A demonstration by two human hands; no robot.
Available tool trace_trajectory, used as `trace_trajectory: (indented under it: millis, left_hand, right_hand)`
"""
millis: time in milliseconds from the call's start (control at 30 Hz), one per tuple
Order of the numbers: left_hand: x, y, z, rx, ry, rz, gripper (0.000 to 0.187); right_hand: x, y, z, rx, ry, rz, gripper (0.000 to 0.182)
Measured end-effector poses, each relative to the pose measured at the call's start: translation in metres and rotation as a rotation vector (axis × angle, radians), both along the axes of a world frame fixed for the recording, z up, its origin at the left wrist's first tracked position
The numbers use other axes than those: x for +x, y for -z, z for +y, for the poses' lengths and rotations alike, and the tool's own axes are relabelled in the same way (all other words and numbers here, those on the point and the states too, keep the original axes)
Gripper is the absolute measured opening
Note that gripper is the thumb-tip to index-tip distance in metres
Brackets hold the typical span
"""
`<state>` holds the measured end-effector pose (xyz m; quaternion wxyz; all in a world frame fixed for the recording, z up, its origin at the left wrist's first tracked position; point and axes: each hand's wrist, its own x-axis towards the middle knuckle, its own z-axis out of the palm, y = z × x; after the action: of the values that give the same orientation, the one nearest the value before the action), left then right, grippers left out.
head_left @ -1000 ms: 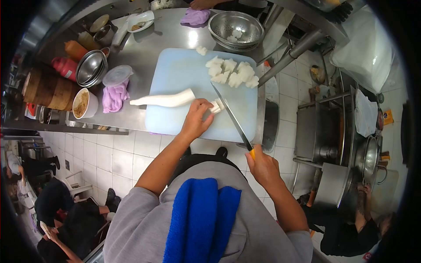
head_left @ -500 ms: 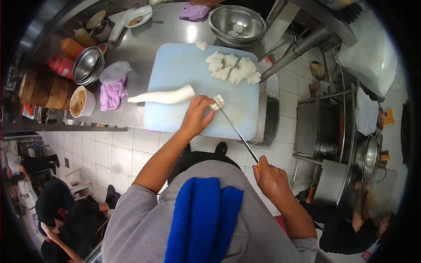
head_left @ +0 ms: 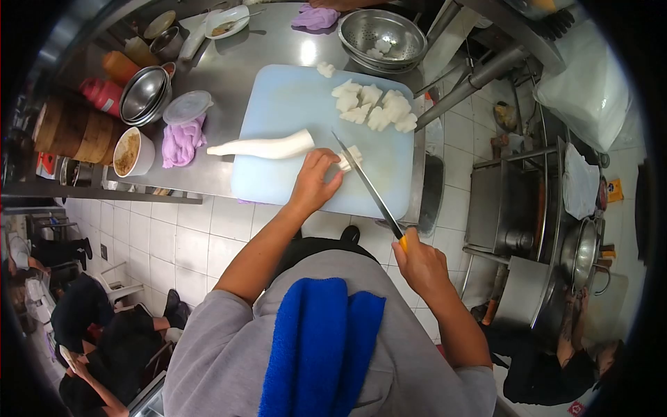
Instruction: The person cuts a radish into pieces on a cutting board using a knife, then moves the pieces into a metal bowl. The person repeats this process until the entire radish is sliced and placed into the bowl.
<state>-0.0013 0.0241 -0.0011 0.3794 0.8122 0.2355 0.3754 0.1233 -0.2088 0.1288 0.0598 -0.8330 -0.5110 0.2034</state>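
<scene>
My right hand (head_left: 422, 265) is closed round the yellow handle of a long knife (head_left: 379, 199). The blade slants up to the left and lies across a small, white, notched radish piece (head_left: 354, 154). At that piece's left side, my left hand (head_left: 317, 179) holds it with bent fingers against the pale blue cutting board (head_left: 285, 101). A long peeled white radish (head_left: 267, 147) rests left of my left hand, its thin end over the board's edge. Several flower-shaped radish slices (head_left: 377, 110) are gathered at the board's upper right, with another slice (head_left: 325, 69) near the top edge.
A metal colander (head_left: 399, 59) with some white slices stands beyond the board. To the left are stacked steel bowls (head_left: 142, 97), a purple cloth (head_left: 183, 144), a tub of brown food (head_left: 142, 161) and bamboo steamers (head_left: 76, 135). Other people are at far left and lower right.
My right hand has shifted slightly up and left, and the knife's tip now reaches past the small radish piece, with its blade turned flatter to view. My left hand stays on the piece.
</scene>
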Motion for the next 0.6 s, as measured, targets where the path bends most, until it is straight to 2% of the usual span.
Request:
trace_trajectory:
  millis: [133,333,600]
  left_hand:
    - [-0.001,0.0,0.001,0.014,0.003,0.017,0.028]
    - [-0.001,-0.003,0.0,-0.009,-0.011,0.054,0.028]
    - [-0.001,-0.004,0.001,0.016,-0.006,0.024,0.029]
  right_hand:
    - [-0.006,-0.014,-0.017,-0.102,-0.002,0.011,0.028]
    - [-0.005,-0.028,-0.031,-0.111,-0.034,-0.002,0.025]
    - [-0.007,-0.02,-0.007,-0.177,-0.03,0.042,0.024]
